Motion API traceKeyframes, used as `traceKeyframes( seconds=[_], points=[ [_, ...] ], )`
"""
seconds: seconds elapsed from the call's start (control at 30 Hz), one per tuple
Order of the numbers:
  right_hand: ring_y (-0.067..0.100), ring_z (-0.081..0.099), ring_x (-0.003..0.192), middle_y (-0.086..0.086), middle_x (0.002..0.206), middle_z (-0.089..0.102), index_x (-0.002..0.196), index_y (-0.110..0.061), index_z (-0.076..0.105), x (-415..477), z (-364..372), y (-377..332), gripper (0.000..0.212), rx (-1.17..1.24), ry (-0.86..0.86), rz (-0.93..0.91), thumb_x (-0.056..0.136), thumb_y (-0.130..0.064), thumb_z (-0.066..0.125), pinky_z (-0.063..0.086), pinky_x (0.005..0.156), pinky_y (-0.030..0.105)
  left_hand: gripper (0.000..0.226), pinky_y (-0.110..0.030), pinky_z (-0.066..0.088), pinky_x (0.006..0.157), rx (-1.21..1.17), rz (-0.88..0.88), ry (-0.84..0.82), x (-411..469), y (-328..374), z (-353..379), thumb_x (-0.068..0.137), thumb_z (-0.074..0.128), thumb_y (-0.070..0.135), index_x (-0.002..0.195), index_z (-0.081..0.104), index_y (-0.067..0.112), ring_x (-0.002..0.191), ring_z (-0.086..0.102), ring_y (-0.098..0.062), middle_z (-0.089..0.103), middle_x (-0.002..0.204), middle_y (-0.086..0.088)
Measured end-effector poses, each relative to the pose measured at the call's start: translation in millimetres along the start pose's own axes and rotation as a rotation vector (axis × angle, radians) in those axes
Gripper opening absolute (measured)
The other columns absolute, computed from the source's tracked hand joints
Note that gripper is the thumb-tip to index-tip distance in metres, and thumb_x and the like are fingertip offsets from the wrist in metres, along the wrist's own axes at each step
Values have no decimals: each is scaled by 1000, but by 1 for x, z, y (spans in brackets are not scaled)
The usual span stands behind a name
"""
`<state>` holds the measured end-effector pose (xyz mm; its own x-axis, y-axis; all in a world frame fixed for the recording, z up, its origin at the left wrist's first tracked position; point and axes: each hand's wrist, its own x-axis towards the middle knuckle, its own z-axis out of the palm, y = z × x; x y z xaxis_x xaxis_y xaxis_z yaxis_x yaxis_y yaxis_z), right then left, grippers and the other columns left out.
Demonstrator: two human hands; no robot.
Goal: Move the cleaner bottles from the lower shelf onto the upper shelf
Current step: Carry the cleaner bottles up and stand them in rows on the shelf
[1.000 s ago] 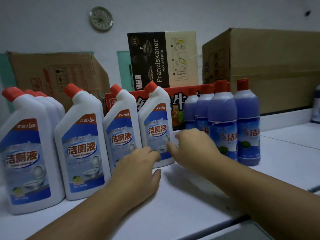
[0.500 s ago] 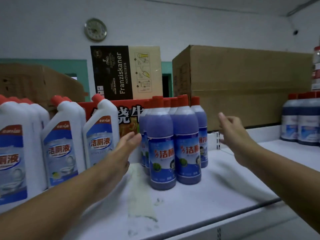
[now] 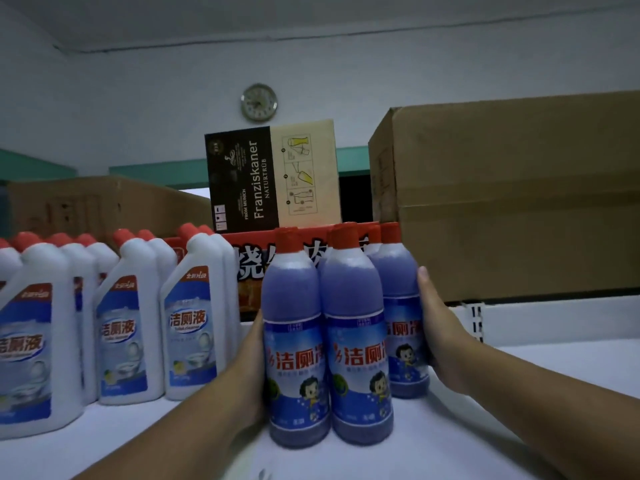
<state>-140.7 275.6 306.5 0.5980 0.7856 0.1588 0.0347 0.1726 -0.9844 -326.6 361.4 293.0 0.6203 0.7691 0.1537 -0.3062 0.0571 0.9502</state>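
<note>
Cardboard box (image 3: 519, 202) fills the shelf's (image 3: 536, 393) right rear; white cleaner bottles (image 3: 131, 341) stand left. Centre, blue cleaner bottles (image 3: 329, 341) cluster upright on the shelf, left hand (image 3: 254, 362) and right hand (image 3: 440, 334) pressed flat against the cluster's sides

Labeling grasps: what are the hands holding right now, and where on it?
Both hands press the cluster of blue bottles between them: left hand on the left flank, right hand on the right, at label height.
</note>
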Motion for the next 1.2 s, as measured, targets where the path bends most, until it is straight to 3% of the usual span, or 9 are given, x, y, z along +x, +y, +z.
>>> traceKeyframes(
  seconds=[0.23, 0.37, 0.47, 0.53, 0.6, 0.73, 0.83, 1.07, 1.2],
  points=[
    [26, 67, 95, 4, 98, 74, 100, -30, 66, 5, 2, 5, 64, 24, -85, -7, 80, -76, 27, 46, 97, 49, 62, -37, 48, 64, 39, 34, 91, 10, -4, 0, 86, 38, 61, 61, 76, 18, 56, 72, -17, 76, 71, -8],
    [12, 60, 86, -5, 93, 66, 106, -30, 56, -1, -4, -3, 59, -70, -90, -91, 83, -71, 21, 44, 84, 39, 53, -41, 52, 77, 62, 60, 75, 5, 3, -2, 81, 43, 66, 79, 78, 26, 77, 74, -22, 76, 90, -8],
    [17, 53, 115, -1, 132, 54, 140, -25, 31, -6, -13, -11, 90, -244, -33, -294, 66, -76, 28, 40, 91, 34, 59, -38, 51, 85, 122, 154, 37, 1, 10, -12, 69, 38, 73, 111, 61, 39, 102, 66, -18, 72, 110, 1],
    [14, 40, 128, -1, 149, 34, 150, -28, 6, -11, -16, -11, 105, -304, -65, -369, 60, -72, 41, 35, 98, 34, 66, -28, 55, 76, 240, 183, -79, -2, 13, -16, 59, 52, 74, 116, 52, 42, 96, 67, -9, 70, 112, 9],
    [6, 37, 122, -10, 142, 32, 147, -35, -10, -15, -15, -7, 119, -370, -183, -414, 59, -72, 62, 37, 95, 30, 91, -19, 55, 62, 358, 167, -178, -3, 12, -18, 45, 83, 57, 125, 44, 39, 85, 70, -4, 72, 100, 14],
    [-7, 49, 110, -23, 130, 35, 140, -47, -22, -14, -14, 2, 149, -444, -299, -429, 34, -67, 80, 45, 81, 14, 95, -16, 54, 61, 432, 191, -214, 1, 13, -17, 58, 82, 19, 136, 32, 36, 87, 69, 0, 64, 111, 9],
    [-27, 53, 90, -38, 116, 39, 140, -46, -23, -15, -15, 6, 152, -381, -284, -452, 28, -74, 77, 49, 65, 4, 95, -18, 55, 61, 426, 218, -227, 4, 11, -19, 61, 83, 24, 138, 28, 40, 90, 68, 0, 63, 114, 11],
    [-34, 42, 100, -45, 118, 30, 144, -38, -18, -14, -12, 14, 147, -420, -185, -507, 31, -86, 64, 44, 77, -1, 97, -16, 54, 60, 419, 255, -261, 6, 10, -21, 59, 74, 25, 139, 23, 43, 91, 68, 0, 59, 119, 12],
    [-37, 39, 100, -41, 122, 29, 146, -33, -17, -19, -11, 11, 146, -511, -150, -525, 34, -87, 61, 41, 77, -4, 118, -25, 56, 79, 583, 256, -244, 6, 16, -28, 48, 73, 61, 144, 4, 48, 115, 57, -10, 51, 130, 16]
  ],
)
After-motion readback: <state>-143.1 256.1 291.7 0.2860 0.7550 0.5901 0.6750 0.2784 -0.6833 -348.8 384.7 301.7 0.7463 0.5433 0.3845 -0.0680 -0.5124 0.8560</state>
